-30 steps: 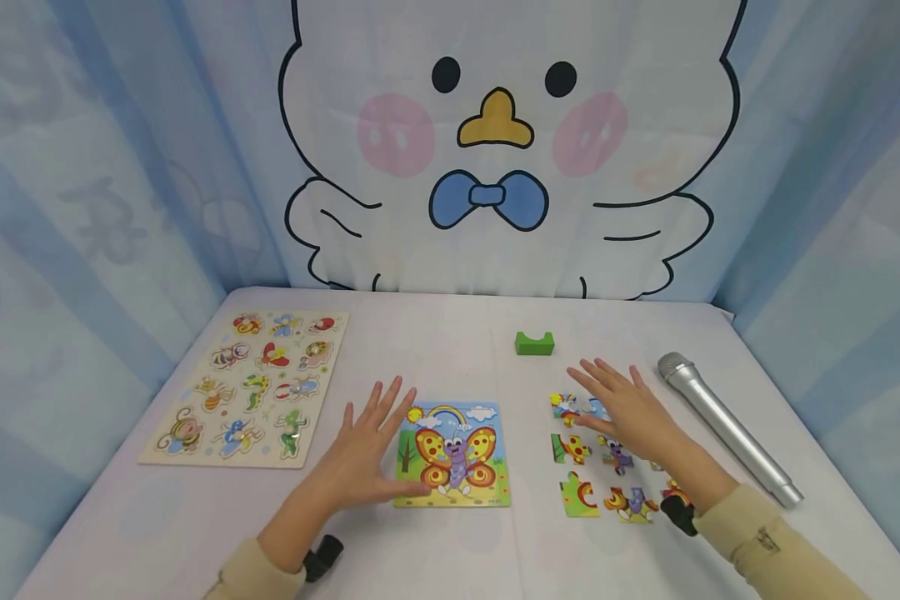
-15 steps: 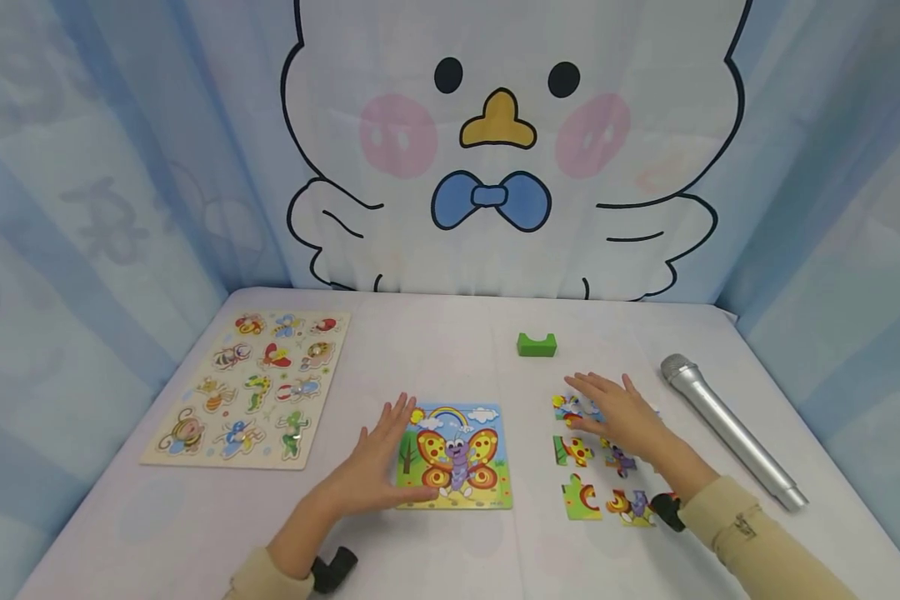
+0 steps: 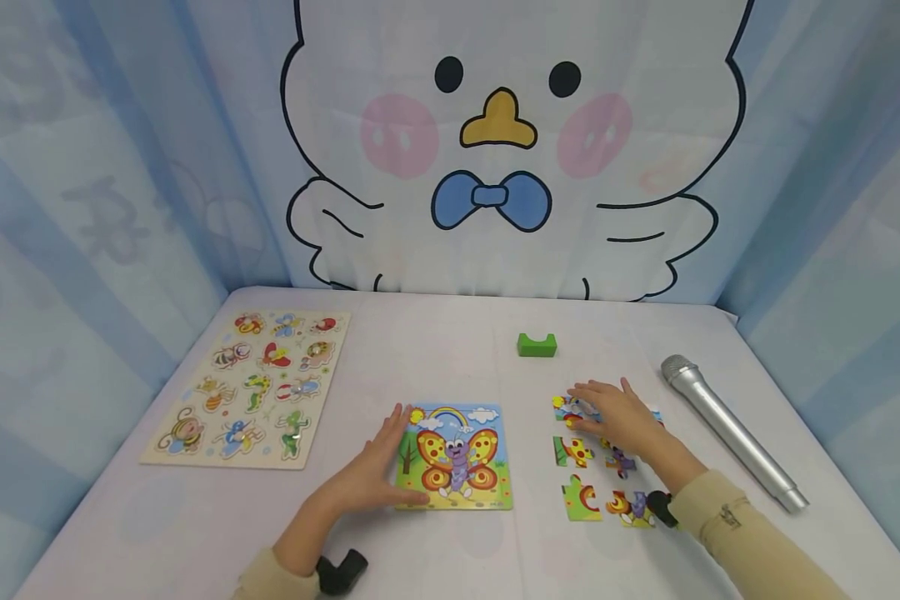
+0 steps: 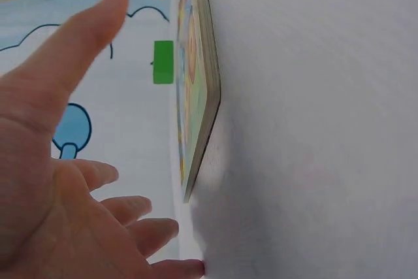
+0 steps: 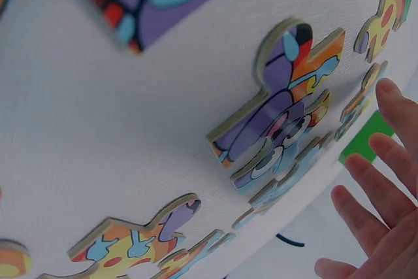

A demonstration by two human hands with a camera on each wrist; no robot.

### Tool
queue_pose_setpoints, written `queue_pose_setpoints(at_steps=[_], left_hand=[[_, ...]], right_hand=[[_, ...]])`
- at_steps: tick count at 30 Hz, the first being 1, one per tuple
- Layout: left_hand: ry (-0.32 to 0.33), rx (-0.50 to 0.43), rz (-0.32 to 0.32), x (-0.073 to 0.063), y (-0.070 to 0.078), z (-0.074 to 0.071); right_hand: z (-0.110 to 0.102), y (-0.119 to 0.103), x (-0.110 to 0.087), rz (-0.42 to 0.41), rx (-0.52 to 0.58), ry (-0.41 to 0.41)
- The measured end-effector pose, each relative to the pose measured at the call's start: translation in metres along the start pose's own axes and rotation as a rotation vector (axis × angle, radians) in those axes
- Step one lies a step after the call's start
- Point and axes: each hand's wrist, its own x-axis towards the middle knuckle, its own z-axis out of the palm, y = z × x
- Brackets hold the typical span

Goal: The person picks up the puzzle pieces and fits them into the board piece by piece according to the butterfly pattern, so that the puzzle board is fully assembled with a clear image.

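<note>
A square butterfly puzzle [image 3: 457, 462] lies in the middle of the table. My left hand [image 3: 367, 479] is at its left side, fingers extended and thumb spread over the lower left corner. In the left wrist view this hand [image 4: 65, 181] holds nothing, and the puzzle's edge [image 4: 210, 96] shows beside it. To the right, loose jigsaw pieces with matching butterfly parts lie in rows, among them a green corner piece [image 3: 579, 500]. Over the far row hovers my right hand [image 3: 622, 421], partly hiding it. The right wrist view shows its fingers [image 5: 372, 191] spread beyond a purple butterfly-face piece [image 5: 261, 119].
A wooden board with insect pictures [image 3: 251, 392] lies on the left. Toward the back stands a green notched block [image 3: 536, 346]. A silver microphone [image 3: 735, 433] lies slanted at the right. Behind the white table [image 3: 435, 342] hangs a printed curtain [image 3: 495, 258].
My left hand has lowered toward the puzzle's left edge, its fingers drawing closer together. My right hand has come down over the far row of pieces. The objects have stayed in place.
</note>
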Motion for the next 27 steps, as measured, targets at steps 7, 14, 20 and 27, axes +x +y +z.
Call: queue_pose_setpoints(at_steps=[7,14,20,27], left_hand=[[-0.039,0.048,0.001,0.004,-0.003,0.002],[-0.051,0.066,-0.021,0.007,-0.004,0.002],[-0.052,0.066,-0.041,0.008,-0.003,0.002],[-0.058,0.075,-0.057,0.009,-0.002,0.001]], right_hand=[[0.002,0.002,0.006,0.005,-0.018,-0.016],[0.003,0.003,0.010,0.037,0.027,-0.054],[0.003,0.002,0.013,0.050,0.053,-0.051],[0.004,0.003,0.015,0.037,0.055,-0.033]])
